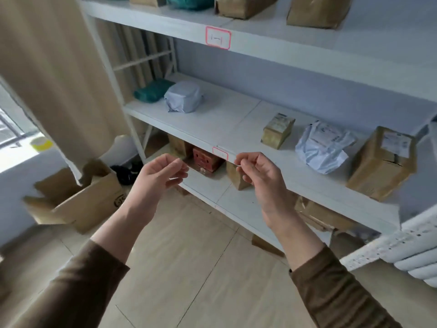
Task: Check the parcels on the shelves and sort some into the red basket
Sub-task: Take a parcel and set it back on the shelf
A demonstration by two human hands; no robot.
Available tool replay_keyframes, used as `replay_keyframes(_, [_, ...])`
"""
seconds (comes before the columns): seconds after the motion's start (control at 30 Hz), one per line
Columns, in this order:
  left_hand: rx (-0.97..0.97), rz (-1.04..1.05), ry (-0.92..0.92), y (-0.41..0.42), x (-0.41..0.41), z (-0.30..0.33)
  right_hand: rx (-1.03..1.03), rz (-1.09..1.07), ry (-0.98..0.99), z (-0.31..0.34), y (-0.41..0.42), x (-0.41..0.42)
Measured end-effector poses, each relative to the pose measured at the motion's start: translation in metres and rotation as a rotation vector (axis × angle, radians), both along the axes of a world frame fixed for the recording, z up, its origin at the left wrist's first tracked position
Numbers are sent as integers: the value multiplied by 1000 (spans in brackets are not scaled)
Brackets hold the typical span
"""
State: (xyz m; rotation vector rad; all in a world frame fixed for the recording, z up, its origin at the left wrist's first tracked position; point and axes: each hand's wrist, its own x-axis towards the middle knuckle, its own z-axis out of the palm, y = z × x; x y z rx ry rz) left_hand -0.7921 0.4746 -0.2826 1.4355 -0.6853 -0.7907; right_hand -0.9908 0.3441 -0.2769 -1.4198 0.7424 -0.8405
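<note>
Both your hands are raised in front of the middle shelf (208, 129), palms turned toward each other. Your left hand (158, 176) has its fingers loosely curled, thumb near the fingertips, with nothing visible in it. Your right hand (257, 176) pinches thumb and forefinger together just below the small red-edged label (220, 153) on the shelf's front lip; a thin pale sliver shows at the pinch, but you cannot tell what it is. On the middle shelf, a green parcel (152, 91) lies at the far left, touching a grey wrapped parcel (184, 97) beside it. Further right stand a small brown box (277, 133), a crumpled white bag parcel (324, 147) and a larger brown carton (380, 162) with a printed label on top. The upper shelf (283, 47) carries brown parcels and a teal one, with another red-edged tag (217, 37) on its edge. Below, a red box (206, 159) sits between brown packages. An open cardboard box (78, 200) rests on the floor to your left. No red basket is in view.
</note>
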Motion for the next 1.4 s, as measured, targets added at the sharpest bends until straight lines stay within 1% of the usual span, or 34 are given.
replay_keyframes(0.17, [-14,1,19,-18,91,-7,-13,26,29,0,-9,93])
replay_keyframes(0.3, [-9,-11,49,-51,153,-19,-19,-7,64,-10,-43,151])
replay_keyframes(0.4, [-12,-17,57,-85,194,-23,2,-37,74,-19,-77,192])
replay_keyframes(0.57, [19,-25,24,-155,284,-20,26,-64,80,-26,-153,288])
replay_keyframes(0.7, [36,-4,24,-201,355,-11,44,-19,77,-23,-203,366])
replay_keyframes(0.83, [58,11,43,-239,409,-15,55,-11,98,-30,-241,423])
replay_keyframes(1.0, [113,-79,71,-295,470,-43,107,-116,147,-48,-281,468])
replay_keyframes(1.13, [164,-177,55,-347,526,-68,174,-241,191,-75,-315,505])
replay_keyframes(1.33, [280,-386,11,-434,599,-104,319,-450,280,-105,-358,572])
replay_keyframes(1.4, [329,-454,-7,-464,614,-114,344,-525,303,-133,-380,585])
